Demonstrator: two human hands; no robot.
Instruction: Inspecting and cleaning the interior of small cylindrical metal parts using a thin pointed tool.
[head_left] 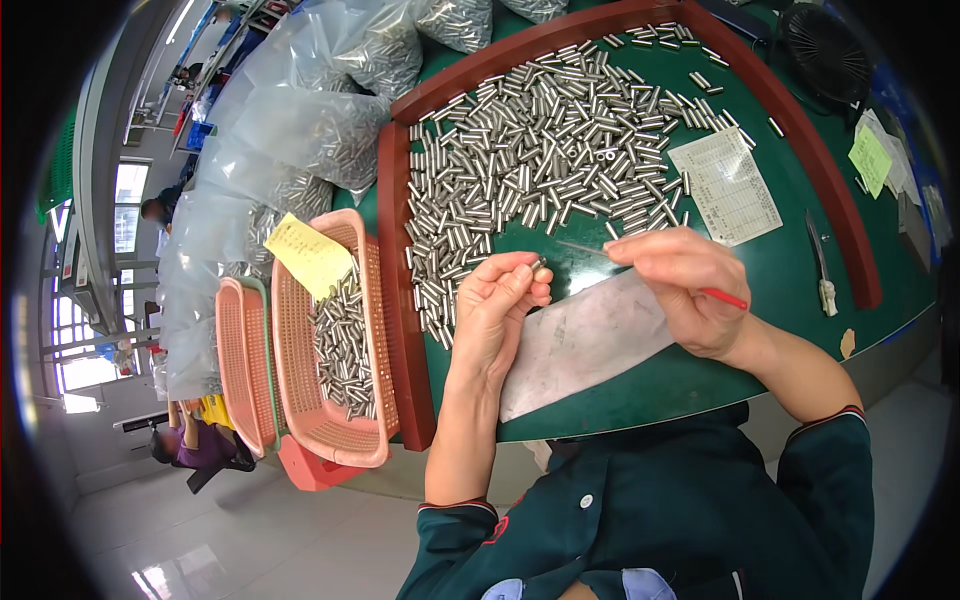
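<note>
My left hand [497, 305] is closed, pinching a small metal cylinder [540, 264] between thumb and fingers. To its right, my right hand [690, 285] grips a thin tool with a red handle [725, 298]. The tool's slim metal shaft [582, 248] points left toward the cylinder, and a gap shows between the two. Its exact kind is not clear. Beneath both hands lies a stained grey-white cloth [590, 345] on the green table. Just beyond them spreads a large heap of short shiny metal cylinders [540, 150].
Dark red wooden rails [405, 290] border the heap. At left stand pink baskets [290, 370], one holding cylinders and a yellow slip [312, 256]. Filled plastic bags [320, 130] sit behind. A printed sheet [727, 187], a knife-like tool [822, 265] and a black fan [825, 50] are at right.
</note>
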